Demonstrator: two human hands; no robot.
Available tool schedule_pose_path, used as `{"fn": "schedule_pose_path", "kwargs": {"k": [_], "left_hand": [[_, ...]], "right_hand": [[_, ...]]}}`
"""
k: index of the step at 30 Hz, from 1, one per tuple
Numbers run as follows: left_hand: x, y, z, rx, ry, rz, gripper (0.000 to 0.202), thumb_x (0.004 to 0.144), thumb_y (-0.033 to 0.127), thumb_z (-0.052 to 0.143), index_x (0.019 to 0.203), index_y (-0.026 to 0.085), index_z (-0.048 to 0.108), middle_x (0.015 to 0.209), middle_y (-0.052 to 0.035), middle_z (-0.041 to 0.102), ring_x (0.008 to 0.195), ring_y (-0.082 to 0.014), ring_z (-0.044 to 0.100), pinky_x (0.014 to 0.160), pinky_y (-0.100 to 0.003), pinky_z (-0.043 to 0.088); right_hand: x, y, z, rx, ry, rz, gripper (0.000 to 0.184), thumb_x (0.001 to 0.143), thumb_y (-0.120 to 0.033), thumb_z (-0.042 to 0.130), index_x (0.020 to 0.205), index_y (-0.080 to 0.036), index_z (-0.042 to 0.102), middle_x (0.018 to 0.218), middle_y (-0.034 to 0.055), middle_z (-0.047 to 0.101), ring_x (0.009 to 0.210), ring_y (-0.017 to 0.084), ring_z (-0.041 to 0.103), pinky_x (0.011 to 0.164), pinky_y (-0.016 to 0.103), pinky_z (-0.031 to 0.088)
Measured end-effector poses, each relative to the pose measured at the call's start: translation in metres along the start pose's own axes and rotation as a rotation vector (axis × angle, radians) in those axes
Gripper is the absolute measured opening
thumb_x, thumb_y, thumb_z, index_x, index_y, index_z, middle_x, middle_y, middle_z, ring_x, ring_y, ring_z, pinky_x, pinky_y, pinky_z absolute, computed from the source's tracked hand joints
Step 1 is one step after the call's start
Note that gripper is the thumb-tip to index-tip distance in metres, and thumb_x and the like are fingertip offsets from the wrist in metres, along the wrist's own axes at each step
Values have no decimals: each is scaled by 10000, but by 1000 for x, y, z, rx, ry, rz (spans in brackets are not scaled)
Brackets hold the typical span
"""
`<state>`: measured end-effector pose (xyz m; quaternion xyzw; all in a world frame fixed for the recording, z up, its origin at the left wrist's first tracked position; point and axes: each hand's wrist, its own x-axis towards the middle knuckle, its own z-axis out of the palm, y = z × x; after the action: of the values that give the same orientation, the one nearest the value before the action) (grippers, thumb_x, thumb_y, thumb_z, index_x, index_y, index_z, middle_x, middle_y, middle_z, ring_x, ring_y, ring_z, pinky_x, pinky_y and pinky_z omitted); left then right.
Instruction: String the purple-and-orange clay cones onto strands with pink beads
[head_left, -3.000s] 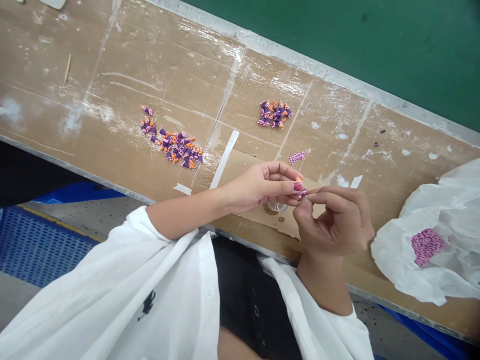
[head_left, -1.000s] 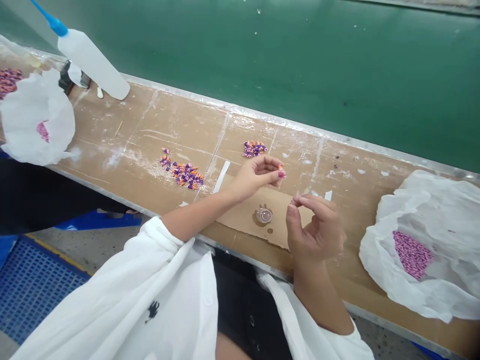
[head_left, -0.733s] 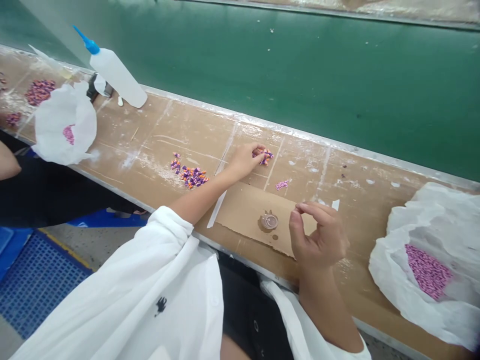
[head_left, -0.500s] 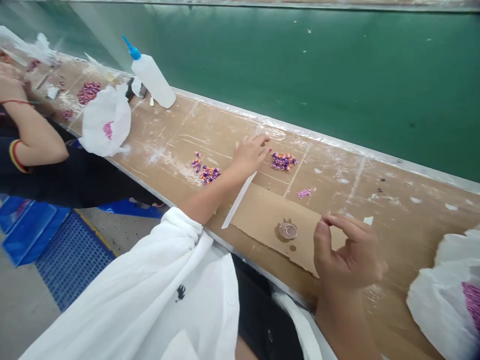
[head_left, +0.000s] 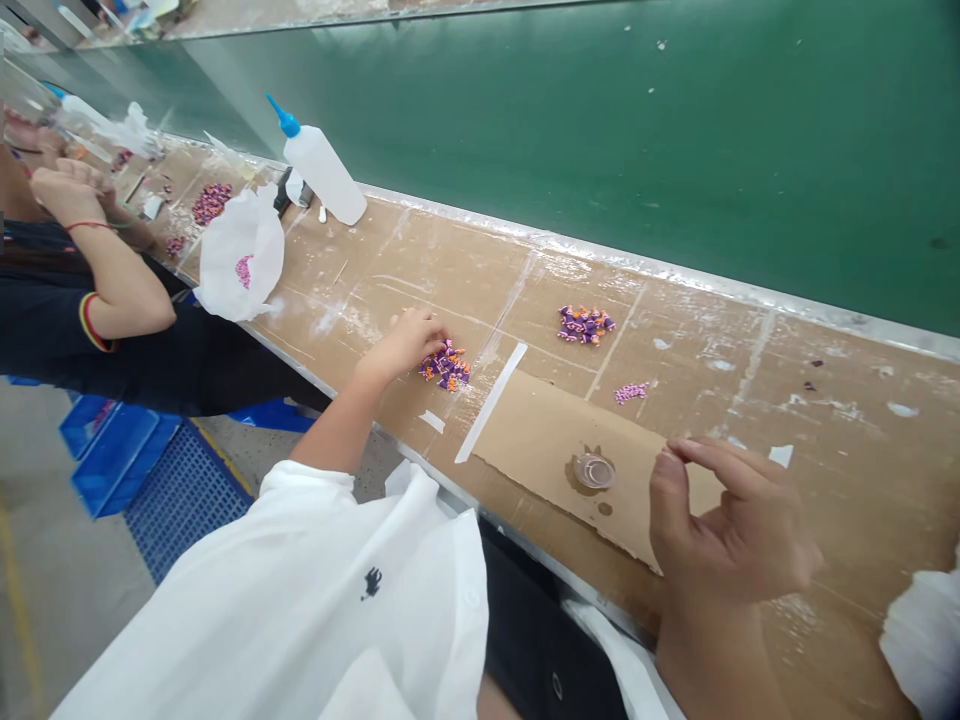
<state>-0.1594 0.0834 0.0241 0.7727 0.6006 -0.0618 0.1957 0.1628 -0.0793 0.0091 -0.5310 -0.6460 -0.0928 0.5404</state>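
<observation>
My left hand (head_left: 414, 342) is at the left edge of a small pile of purple-and-orange pieces (head_left: 448, 368), fingers bent but apart and touching the pieces. It does not visibly grip any of them. In the right foreground, my right hand (head_left: 731, 520) is closed in a pinch, thumb against forefinger; whatever is between the tips is too small to make out. Beside it a small clear round cup (head_left: 595, 470) stands on a cardboard sheet (head_left: 525, 425), with a wet stain around it. Farther back lie another purple-and-orange pile (head_left: 585, 325) and a little cluster of pink pieces (head_left: 631, 392).
A white squeeze bottle (head_left: 326, 172) with a blue nozzle stands at the back left. Near it, white paper (head_left: 240, 240) holds pink bits. At far left a co-worker's arm (head_left: 124, 285) rests by the bench. White strips (head_left: 491, 402) lie about. Blue crates (head_left: 124, 450) sit on the floor.
My left hand has moved left from beside the back pile to the nearer pile, whose pieces now lie closer together. My right hand keeps its pinch. The view has shifted slightly.
</observation>
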Motion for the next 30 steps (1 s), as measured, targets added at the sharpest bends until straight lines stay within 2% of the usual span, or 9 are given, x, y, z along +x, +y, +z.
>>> {"fn": "schedule_pose_path", "kwargs": {"k": [7, 12, 14, 17, 19, 21, 24, 30], "left_hand": [[16, -10, 8, -30, 4, 94, 140, 939, 244, 594, 910, 158, 701, 1061, -104, 627, 1157, -267, 496, 1096, -443, 370], [22, -9, 6, -127, 62, 216, 143, 953, 282, 589, 906, 170, 665, 1210, -113, 666, 1237, -256, 505, 1143, -442, 362], [22, -4, 1, -192, 87, 245, 167, 966, 315, 578, 940, 171, 659, 1219, -115, 692, 1211, -240, 544, 1108, -420, 397], [25, 5, -7, -458, 124, 243, 230, 948, 392, 618, 955, 164, 651, 1053, -91, 736, 960, -179, 625, 923, -343, 479], [28, 12, -12, -714, 147, 258, 304, 890, 453, 700, 919, 157, 639, 927, -63, 727, 836, -142, 632, 833, -304, 491], [31, 22, -14, -927, 183, 299, 395, 809, 504, 791, 879, 152, 627, 843, -37, 704, 802, -123, 643, 805, -279, 498], [30, 41, -12, -1141, 210, 334, 498, 700, 553, 885, 841, 145, 635, 785, -14, 682, 744, -92, 625, 763, -249, 497], [12, 102, 11, -1456, 24, 286, 513, 685, 566, 904, 844, 142, 664, 768, 5, 661, 658, -38, 546, 622, -184, 411]], "right_hand": [[2, 0, 1, -6, -1, -31, 303, 783, -29, 793, 1013, -209, 712, 800, 1, 750, 679, 176, 730, 598, 280, 574], [5, -2, 1, -18, -15, -22, 301, 795, -23, 774, 1016, -213, 696, 788, -7, 742, 667, 166, 723, 597, 275, 572], [6, -3, 1, -19, -15, -19, 297, 800, -24, 767, 1015, -215, 692, 783, -9, 737, 666, 165, 721, 602, 276, 575], [5, -3, 1, -28, -34, -11, 291, 814, -30, 756, 1026, -216, 687, 776, -9, 723, 673, 164, 713, 609, 277, 575], [5, -3, 1, -29, -46, -10, 297, 819, -27, 749, 1039, -216, 684, 785, -4, 721, 683, 163, 710, 617, 277, 573], [5, -3, 1, -26, -51, -11, 302, 825, -27, 745, 1052, -215, 680, 803, 2, 724, 696, 161, 710, 628, 278, 573], [4, -2, 2, -27, -60, -3, 298, 842, -37, 732, 1064, -225, 672, 815, 2, 721, 712, 162, 712, 648, 284, 576], [4, -3, 3, -48, -99, 27, 240, 886, -95, 703, 1065, -252, 667, 817, -3, 724, 731, 173, 718, 676, 311, 586]]}}
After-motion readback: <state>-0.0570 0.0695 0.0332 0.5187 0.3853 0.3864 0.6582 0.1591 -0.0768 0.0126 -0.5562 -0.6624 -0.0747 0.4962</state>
